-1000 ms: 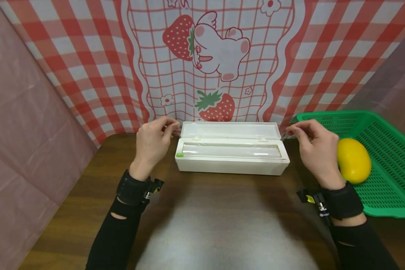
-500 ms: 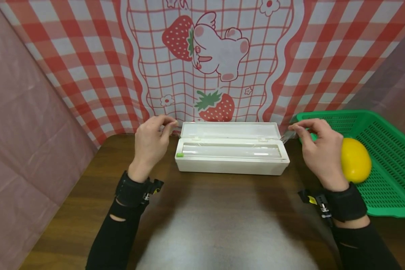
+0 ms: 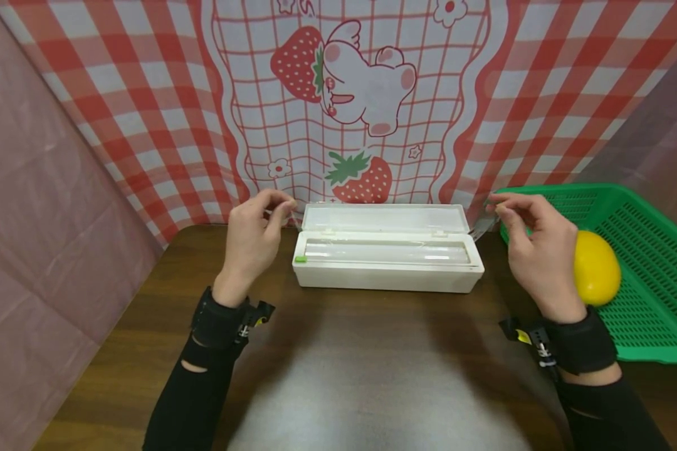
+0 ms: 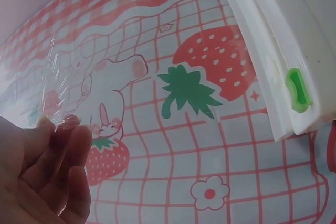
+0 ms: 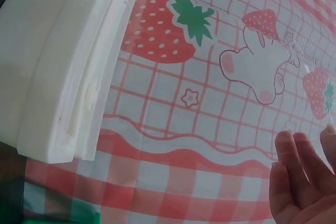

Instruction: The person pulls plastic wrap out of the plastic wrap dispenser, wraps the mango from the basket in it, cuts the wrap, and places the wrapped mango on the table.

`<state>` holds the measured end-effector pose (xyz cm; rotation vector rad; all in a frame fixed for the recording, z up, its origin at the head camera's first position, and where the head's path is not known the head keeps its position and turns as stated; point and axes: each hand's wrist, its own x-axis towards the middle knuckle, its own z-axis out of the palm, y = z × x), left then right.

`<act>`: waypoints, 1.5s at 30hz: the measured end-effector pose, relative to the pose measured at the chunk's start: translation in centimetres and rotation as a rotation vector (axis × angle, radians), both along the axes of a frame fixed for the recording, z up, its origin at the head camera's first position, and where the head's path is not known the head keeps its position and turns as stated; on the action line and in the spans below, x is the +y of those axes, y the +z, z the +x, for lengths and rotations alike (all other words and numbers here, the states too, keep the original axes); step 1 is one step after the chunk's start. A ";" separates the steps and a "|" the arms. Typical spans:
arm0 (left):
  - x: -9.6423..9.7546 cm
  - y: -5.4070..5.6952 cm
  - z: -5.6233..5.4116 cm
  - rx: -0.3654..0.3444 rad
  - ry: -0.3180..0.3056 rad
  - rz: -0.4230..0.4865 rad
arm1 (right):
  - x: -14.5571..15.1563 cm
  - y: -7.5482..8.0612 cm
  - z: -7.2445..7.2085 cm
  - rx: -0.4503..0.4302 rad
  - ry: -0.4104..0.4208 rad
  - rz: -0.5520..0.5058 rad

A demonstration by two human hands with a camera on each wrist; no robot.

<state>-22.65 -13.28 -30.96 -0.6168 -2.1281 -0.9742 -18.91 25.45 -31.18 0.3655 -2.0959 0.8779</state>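
Observation:
A long white cling film dispenser (image 3: 389, 275) stands on the table, its lid (image 3: 383, 218) tilted back and a roll of film lying in its slot. My left hand (image 3: 251, 235) pinches one edge of clear cling film (image 4: 52, 80) between thumb and fingers, just off the dispenser's left end. At the other end my right hand (image 3: 541, 257) pinches the film's opposite edge, which shows as a shiny strip below the fingertips. The sheet between both hands is see-through and mostly hard to make out. A green slider (image 4: 298, 90) sits at the dispenser's left end.
A green plastic basket (image 3: 654, 354) is at the right, close by my right hand and wrist. In it lies a yellow, rounded fruit-like object (image 3: 598, 269), partly behind that hand. A checked strawberry-print cloth (image 3: 367, 81) hangs behind the brown wooden table (image 3: 361, 357).
My right hand has shifted rightward, away from the dispenser, baring more of the film strip. The left hand has moved slightly left and up. The dispenser has stayed in place.

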 end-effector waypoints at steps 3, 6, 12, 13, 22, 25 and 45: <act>0.0 0.1 0.1 0.005 0.000 0.006 | -0.1 0.1 0.2 -0.010 -0.006 -0.008; 0.0 0.2 0.2 -0.001 -0.005 0.016 | -0.2 0.1 0.3 -0.014 -0.013 -0.008; 0.1 0.3 0.3 -0.035 -0.043 0.066 | -0.1 0.2 0.4 0.004 -0.003 -0.013; 0.1 0.3 0.3 -0.038 -0.050 0.076 | -0.1 0.2 0.4 0.009 0.001 -0.014; 0.2 0.5 0.7 -0.006 -0.076 0.102 | 0.1 0.5 0.6 0.040 0.017 -0.032; 0.2 0.7 0.8 0.016 -0.075 0.108 | 0.1 0.6 0.8 0.045 0.018 -0.038; -0.6 1.8 2.0 0.014 -0.124 0.105 | -0.4 1.3 2.0 0.045 0.080 -0.108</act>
